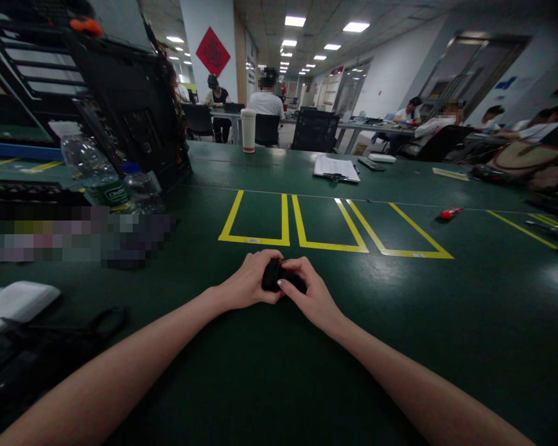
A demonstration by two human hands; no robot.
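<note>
Both my hands meet at the middle of the green table (446, 322), just in front of yellow taped boxes (302, 238). Between them sits a small black object (274, 275), too dark to name. My left hand (246, 282) curls its fingers over the object's left side and top. My right hand (309, 291) grips its right side, thumb and fingers closed round it. Most of the object is hidden by my fingers.
Two clear plastic bottles (97, 173) and a black case (130, 105) stand at the far left. A white pad (13, 300) and black gear lie at the near left. A white cup (248, 130), a clipboard (335, 168) and a red tool (450, 214) lie farther off. People sit at desks behind.
</note>
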